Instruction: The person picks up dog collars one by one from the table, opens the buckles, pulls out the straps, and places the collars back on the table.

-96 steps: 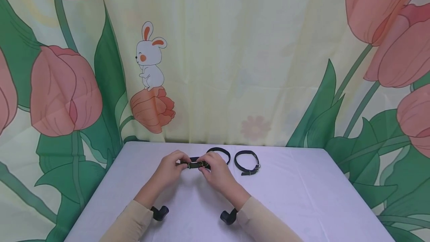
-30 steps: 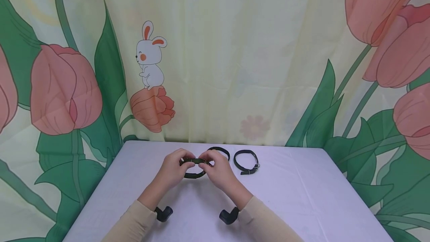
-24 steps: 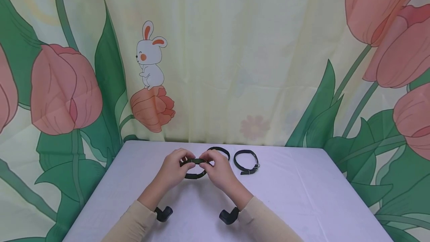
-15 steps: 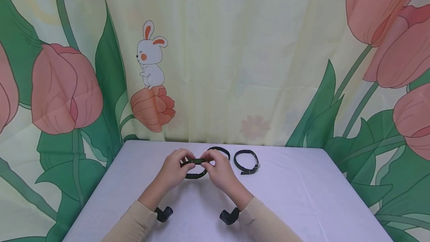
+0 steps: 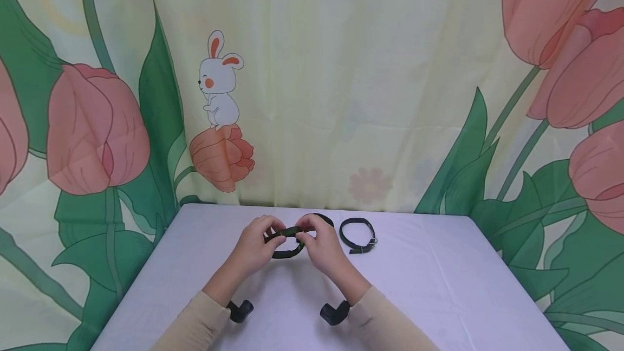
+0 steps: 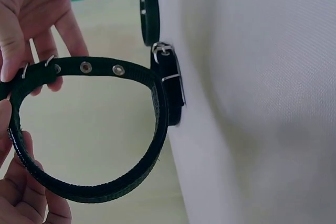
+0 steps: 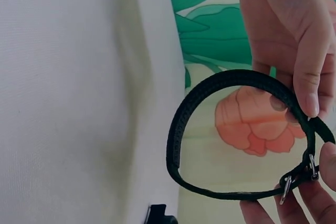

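Both hands hold a dark buckled collar (image 5: 288, 254) above the table, its loop hanging toward the person. My left hand (image 5: 255, 240) pinches the strap on one side, thumb against fingers. On the other side my right hand (image 5: 322, 242) pinches it between thumb and fingertips. Metal eyelets (image 6: 85, 67) run along the band in the left wrist view, near a metal loop by the right fingertips. The right wrist view shows the buckle (image 7: 313, 166) and the strap end (image 7: 323, 129) between the two hands. The fingers hide part of the strap.
Another collar (image 5: 361, 249) lies in a ring on the white-covered table (image 5: 414, 286), right of the hands. A further collar (image 5: 322, 215) is partly hidden behind the right hand. A tulip-printed curtain (image 5: 312, 80) stands behind. Black cameras (image 5: 335, 313) sit at the wrists.
Since the oldest frame the collar has turned, so its loop now hangs below the fingers. Lately both hands have shifted slightly right, the right hand more, and more strap shows between them.
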`<state>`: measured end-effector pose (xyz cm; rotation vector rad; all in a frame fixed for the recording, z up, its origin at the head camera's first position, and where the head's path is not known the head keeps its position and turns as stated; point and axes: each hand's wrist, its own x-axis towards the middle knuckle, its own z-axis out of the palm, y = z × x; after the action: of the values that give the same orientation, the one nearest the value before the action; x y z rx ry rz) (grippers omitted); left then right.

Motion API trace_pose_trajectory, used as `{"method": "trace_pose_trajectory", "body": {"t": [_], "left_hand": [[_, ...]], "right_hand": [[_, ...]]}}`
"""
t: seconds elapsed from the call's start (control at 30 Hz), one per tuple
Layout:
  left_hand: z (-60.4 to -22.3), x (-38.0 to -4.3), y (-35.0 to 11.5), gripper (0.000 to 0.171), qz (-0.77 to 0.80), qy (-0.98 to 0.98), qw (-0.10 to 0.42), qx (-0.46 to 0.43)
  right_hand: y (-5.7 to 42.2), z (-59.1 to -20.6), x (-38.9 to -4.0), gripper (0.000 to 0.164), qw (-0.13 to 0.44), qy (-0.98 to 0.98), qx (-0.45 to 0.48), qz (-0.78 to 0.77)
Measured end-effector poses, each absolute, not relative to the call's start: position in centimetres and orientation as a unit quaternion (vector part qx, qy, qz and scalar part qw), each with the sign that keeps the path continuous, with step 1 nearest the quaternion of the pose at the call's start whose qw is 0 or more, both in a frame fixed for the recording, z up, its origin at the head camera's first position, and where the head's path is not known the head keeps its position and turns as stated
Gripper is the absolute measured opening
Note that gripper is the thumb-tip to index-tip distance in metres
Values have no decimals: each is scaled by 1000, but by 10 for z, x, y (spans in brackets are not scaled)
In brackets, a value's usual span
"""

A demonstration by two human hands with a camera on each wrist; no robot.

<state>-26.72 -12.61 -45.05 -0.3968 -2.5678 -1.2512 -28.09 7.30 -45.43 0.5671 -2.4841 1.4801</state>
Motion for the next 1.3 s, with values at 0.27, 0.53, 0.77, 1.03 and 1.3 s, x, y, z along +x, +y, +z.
{"method": "trace_pose_trajectory", "body": {"t": [0.27, 0.53, 0.77, 1.03, 1.3], "left_hand": [[-449, -266, -123, 20, -437, -882, 120, -126], [-450, -265, -121, 19, -444, -881, 114, -121], [-453, -265, -119, 19, -438, -882, 125, -122], [-449, -262, -117, 19, -429, -880, 138, -153], [-448, -264, -111, 23, -418, -881, 149, -168]], "right_hand": [[76, -453, -281, 15, 91, -836, 183, 509], [79, -453, -283, 15, 74, -824, 168, 537], [80, -452, -282, 16, 59, -816, 158, 553], [80, -453, -282, 15, 47, -816, 151, 556], [81, -454, -281, 15, 47, -823, 164, 542]]}}
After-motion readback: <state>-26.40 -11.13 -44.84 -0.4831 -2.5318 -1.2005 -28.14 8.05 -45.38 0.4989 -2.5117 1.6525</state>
